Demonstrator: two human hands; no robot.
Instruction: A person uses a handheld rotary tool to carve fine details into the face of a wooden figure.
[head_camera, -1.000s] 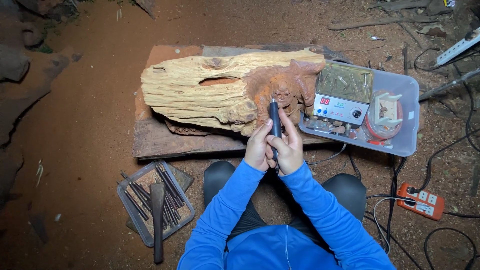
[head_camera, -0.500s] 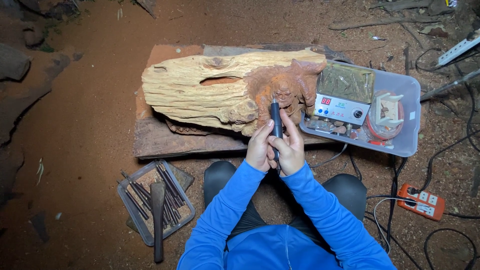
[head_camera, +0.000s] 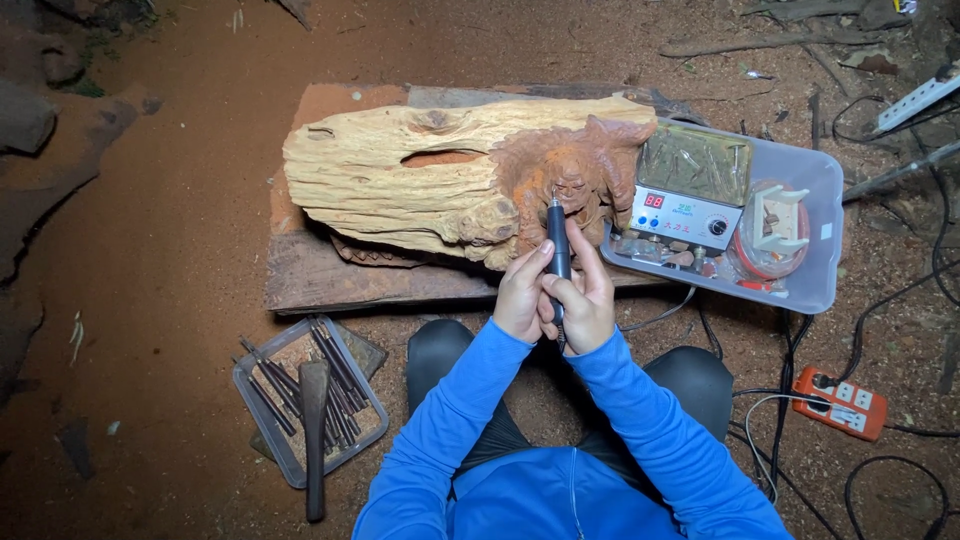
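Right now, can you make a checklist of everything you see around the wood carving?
Surface: wooden board on red dirt ground.
Job's things: pale driftwood log with a reddish carved figure; dark rotary handpiece, tip at the figure.
Clutter: tray of chisels, dark tool lying across it; clear tub holding a control box.
Grips: left hand and right hand both wrap the handpiece.
Cables: black cords, orange power strip, white power strip.
Surroundings: rocks, sticks.

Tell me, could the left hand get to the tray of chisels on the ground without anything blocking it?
Probably yes. The left hand grips the rotary handpiece now, but only bare dirt lies between it and the tray of chisels by the left knee. It would have to let go first.
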